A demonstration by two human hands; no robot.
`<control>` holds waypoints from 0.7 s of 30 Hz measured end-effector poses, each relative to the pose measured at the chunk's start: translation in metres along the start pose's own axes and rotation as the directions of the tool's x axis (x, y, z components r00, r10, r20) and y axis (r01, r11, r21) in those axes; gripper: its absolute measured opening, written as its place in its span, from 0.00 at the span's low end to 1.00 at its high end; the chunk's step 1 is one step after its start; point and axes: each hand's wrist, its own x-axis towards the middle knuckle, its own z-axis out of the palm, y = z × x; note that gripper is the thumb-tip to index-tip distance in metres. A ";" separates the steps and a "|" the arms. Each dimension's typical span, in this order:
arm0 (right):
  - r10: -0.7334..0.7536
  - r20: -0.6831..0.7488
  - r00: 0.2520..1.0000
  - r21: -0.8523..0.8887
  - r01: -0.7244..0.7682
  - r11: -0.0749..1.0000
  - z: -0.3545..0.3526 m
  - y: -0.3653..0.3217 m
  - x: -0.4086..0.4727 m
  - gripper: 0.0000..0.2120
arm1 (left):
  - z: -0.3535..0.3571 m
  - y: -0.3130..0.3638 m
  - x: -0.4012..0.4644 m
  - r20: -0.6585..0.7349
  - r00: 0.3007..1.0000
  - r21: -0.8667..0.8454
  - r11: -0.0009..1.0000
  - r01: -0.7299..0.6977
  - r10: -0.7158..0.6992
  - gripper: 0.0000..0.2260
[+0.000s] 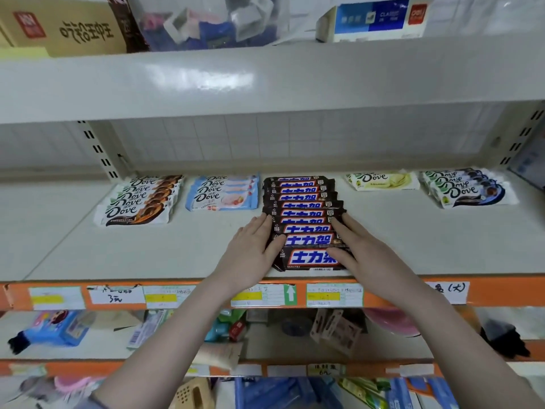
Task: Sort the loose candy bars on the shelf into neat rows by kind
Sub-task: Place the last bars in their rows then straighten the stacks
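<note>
A row of several dark brown bars with blue lettering (303, 214) runs front to back in the middle of the shelf (73, 249). My left hand (253, 249) presses flat against the row's left ends. My right hand (362, 249) presses flat against its right ends, thumb lying on the front bar. Left of this row lie a brown-and-white Dove row (138, 202) and a light blue Dove row (224, 193). To the right sit yellow Dove bars (383, 180) and a dark blue Dove row (469, 188).
The shelf above (265, 81) overhangs and carries boxes. An orange front rail with price labels (188, 296) edges the shelf. Lower shelves hold mixed goods. Bare shelf surface lies at the far left and between the rows.
</note>
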 end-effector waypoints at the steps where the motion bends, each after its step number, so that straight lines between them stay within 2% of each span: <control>1: -0.002 0.008 1.000 -0.005 0.002 1.000 0.000 0.001 0.001 0.30 | -0.001 0.000 0.000 -0.001 1.000 -0.001 1.000 0.004 -0.004 0.28; 6: -0.031 0.003 1.000 -0.035 0.031 0.999 0.005 0.003 0.004 0.30 | -0.003 0.001 -0.002 -0.008 1.000 -0.050 0.998 0.024 -0.025 0.26; 10: -0.134 -0.033 0.990 -0.165 0.127 0.978 0.007 0.004 0.005 0.27 | -0.004 0.002 -0.004 -0.055 0.998 -0.087 0.995 0.038 -0.043 0.25; 17: -0.163 -0.050 0.985 -0.163 0.153 0.975 0.010 -0.014 0.018 0.25 | -0.019 -0.009 -0.011 -0.259 0.966 0.136 0.989 0.065 -0.028 0.23; 21: -0.180 -0.092 0.979 -0.219 0.156 0.963 0.018 -0.036 0.035 0.24 | -0.035 -0.031 -0.016 -0.292 0.956 0.269 0.960 0.083 -0.001 0.23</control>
